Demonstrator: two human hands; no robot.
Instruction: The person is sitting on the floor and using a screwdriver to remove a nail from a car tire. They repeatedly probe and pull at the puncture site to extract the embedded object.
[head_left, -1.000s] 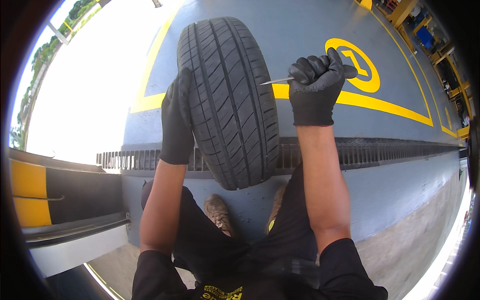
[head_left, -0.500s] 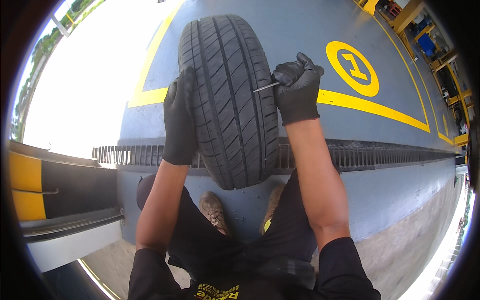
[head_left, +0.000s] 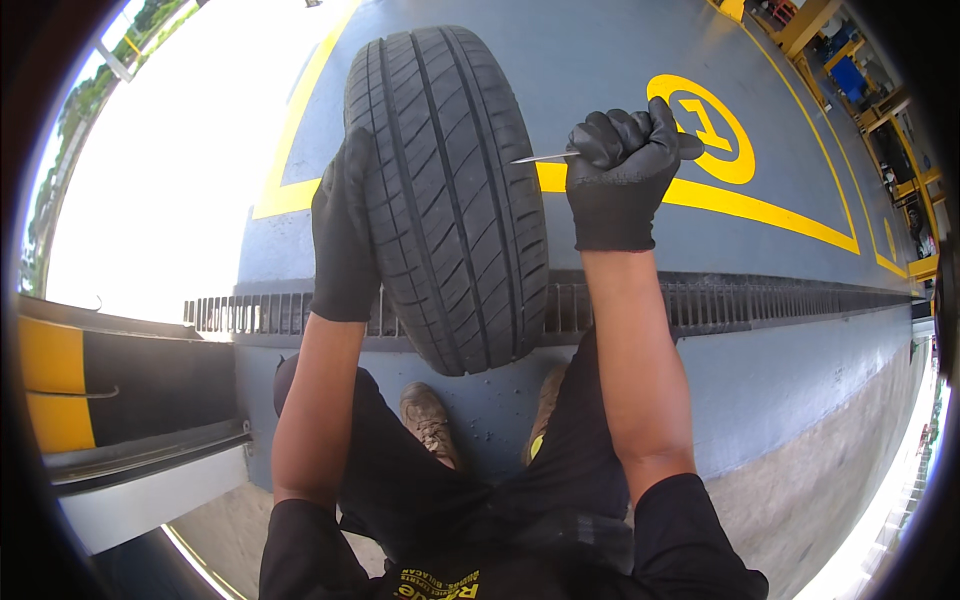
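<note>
A black tyre stands upright in front of me, its grooved tread facing me. My left hand, in a black glove, holds the tyre's left side, its fingers along the edge of the tread. My right hand, also gloved in black, is closed around the dark handle of a slim tool with a thin, pointed metal shaft. The shaft points left toward the tyre's right shoulder; I cannot tell whether its tip touches the rubber. The right hand itself is apart from the tyre.
A dark floor grate runs crosswise behind my shoes. Yellow lines mark the grey floor. A yellow-and-black striped beam lies at left. Yellow racks stand far right.
My right hand has moved right, away from the tyre, and turned with the tool, showing more of its shaft and handle. The tyre and my left hand have shifted slightly left.
</note>
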